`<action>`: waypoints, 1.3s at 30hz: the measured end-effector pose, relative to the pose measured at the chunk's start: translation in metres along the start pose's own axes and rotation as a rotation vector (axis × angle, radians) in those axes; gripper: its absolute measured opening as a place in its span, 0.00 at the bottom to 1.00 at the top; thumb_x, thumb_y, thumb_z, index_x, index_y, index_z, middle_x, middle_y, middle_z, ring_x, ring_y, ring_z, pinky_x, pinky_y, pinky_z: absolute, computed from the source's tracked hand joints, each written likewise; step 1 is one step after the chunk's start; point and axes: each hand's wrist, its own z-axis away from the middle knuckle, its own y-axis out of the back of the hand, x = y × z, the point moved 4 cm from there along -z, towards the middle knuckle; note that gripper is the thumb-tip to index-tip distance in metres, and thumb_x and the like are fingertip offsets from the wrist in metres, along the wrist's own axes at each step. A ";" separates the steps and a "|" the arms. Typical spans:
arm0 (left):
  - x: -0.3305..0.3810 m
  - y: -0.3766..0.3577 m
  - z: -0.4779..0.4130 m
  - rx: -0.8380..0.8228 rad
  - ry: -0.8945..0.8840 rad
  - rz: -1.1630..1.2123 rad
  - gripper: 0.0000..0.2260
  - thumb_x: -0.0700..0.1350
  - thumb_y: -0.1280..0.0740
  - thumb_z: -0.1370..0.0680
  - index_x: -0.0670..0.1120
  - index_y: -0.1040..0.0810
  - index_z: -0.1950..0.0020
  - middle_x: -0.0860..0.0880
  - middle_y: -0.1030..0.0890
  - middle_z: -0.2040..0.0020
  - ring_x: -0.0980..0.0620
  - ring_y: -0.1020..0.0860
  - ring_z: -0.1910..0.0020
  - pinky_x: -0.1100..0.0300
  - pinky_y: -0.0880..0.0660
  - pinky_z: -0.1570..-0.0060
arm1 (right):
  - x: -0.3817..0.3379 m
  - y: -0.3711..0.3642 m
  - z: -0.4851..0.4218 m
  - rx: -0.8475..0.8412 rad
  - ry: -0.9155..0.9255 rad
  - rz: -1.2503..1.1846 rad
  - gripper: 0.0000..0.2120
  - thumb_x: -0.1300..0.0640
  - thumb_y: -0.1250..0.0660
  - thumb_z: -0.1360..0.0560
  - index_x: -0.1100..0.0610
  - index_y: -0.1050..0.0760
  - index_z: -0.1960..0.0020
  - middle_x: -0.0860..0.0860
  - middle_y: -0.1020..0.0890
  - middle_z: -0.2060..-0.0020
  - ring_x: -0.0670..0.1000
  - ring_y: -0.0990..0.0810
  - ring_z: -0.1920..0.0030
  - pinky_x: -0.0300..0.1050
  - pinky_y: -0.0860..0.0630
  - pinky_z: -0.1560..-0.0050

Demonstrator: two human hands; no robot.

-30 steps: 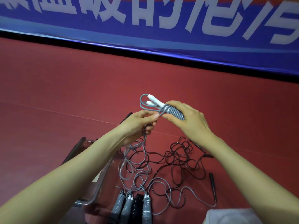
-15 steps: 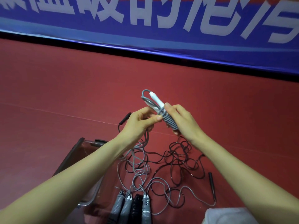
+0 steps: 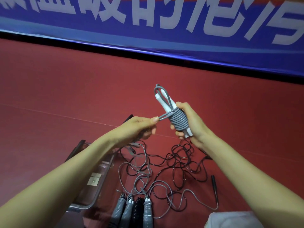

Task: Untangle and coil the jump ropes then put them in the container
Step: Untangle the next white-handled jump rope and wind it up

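Note:
My right hand (image 3: 190, 124) grips a grey jump rope bundle (image 3: 176, 120), its cord wound in tight turns around two white handles that stand nearly upright. My left hand (image 3: 138, 127) pinches the loose grey cord end (image 3: 164, 116), stretched taut from the bundle toward the left. Below on the red floor lie a tangled black rope (image 3: 182, 162) and a loose grey rope (image 3: 144, 178). A clear plastic container (image 3: 97, 178) sits at lower left, partly under my left forearm.
Several coiled ropes (image 3: 131, 209), grey and black, lie side by side at the bottom edge beside the container. A black handle (image 3: 214, 181) lies at the right of the tangle. A pale cloth (image 3: 233, 219) shows at bottom right. A blue banner wall (image 3: 164, 30) bounds the floor behind.
The bundle has swung from lying sideways to nearly upright in my right hand. My left hand has drawn the cord end out to the left, away from the bundle.

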 end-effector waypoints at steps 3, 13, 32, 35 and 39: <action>0.000 0.007 0.000 -0.047 -0.019 0.235 0.12 0.48 0.38 0.23 0.47 0.20 0.63 0.52 0.36 0.71 0.54 0.38 0.72 0.61 0.33 0.64 | -0.006 0.001 0.001 -0.088 0.002 -0.054 0.17 0.42 0.46 0.21 0.53 0.27 0.53 0.55 0.25 0.71 0.49 0.36 0.79 0.37 0.38 0.77; -0.011 0.023 -0.003 0.021 -0.055 -0.306 0.08 0.42 0.29 0.24 0.39 0.20 0.49 0.41 0.20 0.58 0.45 0.23 0.61 0.54 0.24 0.57 | 0.001 -0.021 0.022 -0.572 -0.184 0.211 0.23 0.36 0.41 0.28 0.56 0.27 0.49 0.53 0.25 0.72 0.45 0.35 0.81 0.34 0.39 0.81; 0.016 -0.019 -0.003 0.137 0.162 0.198 0.03 0.36 0.32 0.24 0.41 0.25 0.52 0.46 0.20 0.63 0.52 0.19 0.65 0.57 0.18 0.59 | -0.007 0.001 0.002 0.303 0.326 1.594 0.31 0.38 0.45 0.22 0.42 0.51 0.22 0.52 0.20 0.50 0.59 0.20 0.50 0.46 0.34 0.60; 0.014 -0.022 -0.003 0.176 0.190 0.113 0.04 0.35 0.32 0.24 0.42 0.25 0.55 0.49 0.23 0.68 0.54 0.24 0.74 0.61 0.23 0.71 | -0.004 -0.002 0.001 0.301 0.362 1.631 0.32 0.38 0.45 0.22 0.42 0.53 0.22 0.52 0.21 0.51 0.57 0.20 0.50 0.44 0.36 0.61; 0.013 -0.018 -0.002 0.403 -0.005 -0.482 0.02 0.38 0.36 0.23 0.44 0.27 0.52 0.45 0.25 0.62 0.50 0.29 0.70 0.57 0.30 0.67 | -0.001 -0.004 0.000 0.311 0.364 1.618 0.30 0.38 0.47 0.21 0.40 0.52 0.22 0.52 0.22 0.52 0.58 0.20 0.51 0.44 0.36 0.61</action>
